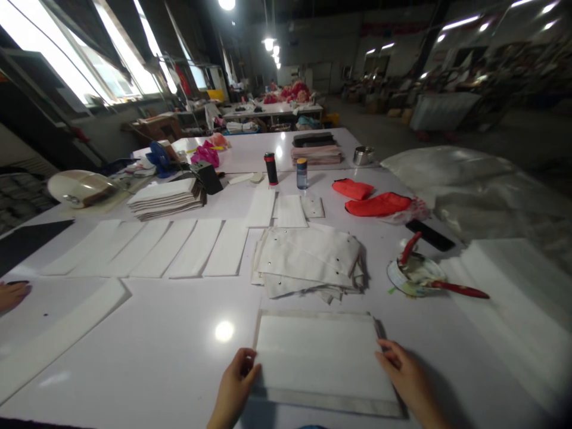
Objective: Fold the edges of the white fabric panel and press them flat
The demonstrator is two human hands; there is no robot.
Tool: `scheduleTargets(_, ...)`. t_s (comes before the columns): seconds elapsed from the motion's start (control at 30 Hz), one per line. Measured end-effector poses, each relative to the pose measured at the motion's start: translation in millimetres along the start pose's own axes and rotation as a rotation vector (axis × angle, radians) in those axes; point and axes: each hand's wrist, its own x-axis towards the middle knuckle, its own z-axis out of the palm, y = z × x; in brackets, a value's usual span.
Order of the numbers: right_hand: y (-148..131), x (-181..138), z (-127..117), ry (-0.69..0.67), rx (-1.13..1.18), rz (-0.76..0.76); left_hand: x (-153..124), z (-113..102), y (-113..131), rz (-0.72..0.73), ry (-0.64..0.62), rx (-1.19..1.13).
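White panel (322, 357) lies on glossy table (156, 345).

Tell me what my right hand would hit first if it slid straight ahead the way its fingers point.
The right hand points up and left across the white fabric panel it touches. Beyond that, it would likely first meet the pile of white studded fabric pieces, though depth is unclear.

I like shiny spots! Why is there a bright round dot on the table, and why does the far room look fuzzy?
In the head view, the dot is glare from a ceiling lamp on the glossy table. The left hand and right hand, at the white fabric panel, look fairly sharp. The right background is blurred and dim, the windows are washed out, and straight edges bend near the frame's sides.
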Motion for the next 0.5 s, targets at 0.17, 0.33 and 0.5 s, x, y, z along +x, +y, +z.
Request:
scheduleTargets(0.17, 1.2, 0.4, 0.8, -0.019, -0.020, -0.020, 1.8, 2.2, -6.7, 0.008, 0.060, -0.048)
scheduleTargets(0.33, 0.3, 0.0, -0.2, -0.043, -0.077, -0.042, 0.9, -2.6, 1.6, 0.002, -0.029, -0.015)
scheduleTargets(0.5, -0.5, 0.0, 1.8, -0.041, -0.179, -0.077, -1.9, -3.4, 3.9, 0.117, -0.070, 0.318)
